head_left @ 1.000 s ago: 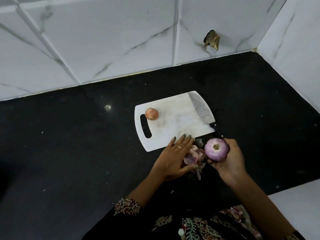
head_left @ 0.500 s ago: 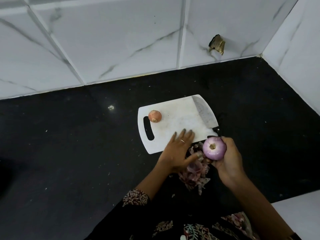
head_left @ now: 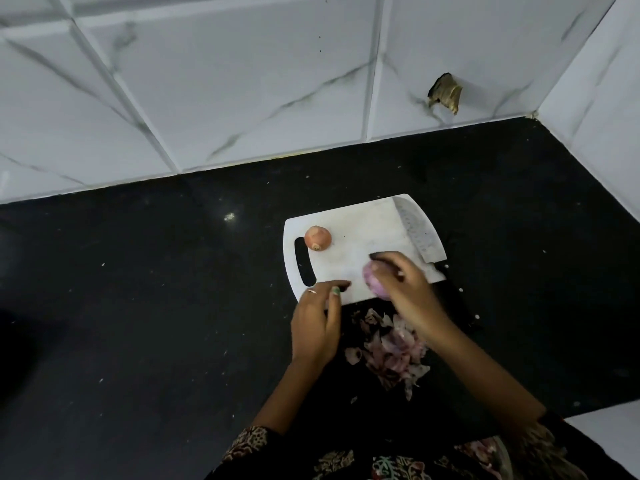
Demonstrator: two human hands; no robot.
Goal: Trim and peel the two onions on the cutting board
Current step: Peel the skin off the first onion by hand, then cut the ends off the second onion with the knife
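- Peeled onion (head_left: 374,284): pale purple, in the right hand (head_left: 403,284), at the near edge of the board (head_left: 360,244); looks to be on or just above the board, cannot tell which.
- Right hand: fingers curled over the top of the peeled onion, gripping it; most of the onion hidden under the hand.
- Unpeeled onion (head_left: 317,238): orange-brown skin, sits on the board near its left end, just right of the handle slot (head_left: 304,261), well apart from both hands.
- Left hand (head_left: 317,320): fingers straight and together, tips on the near edge of the board, left of the peeled onion; holds nothing. Ring on one finger, green nail polish.
- Knife (head_left: 417,233): wide blade lies flat along the right end of the board; dark handle runs off the near-right corner onto the counter (head_left: 138,306), partly behind the right wrist.
- Peels (head_left: 391,348): loose pile of pink-purple skins on the black counter, just off the near edge of the board, between the two forearms.
- Wall (head_left: 242,81): white marble-look tiles behind the counter, one with a broken hole (head_left: 446,93) near the far-right corner.
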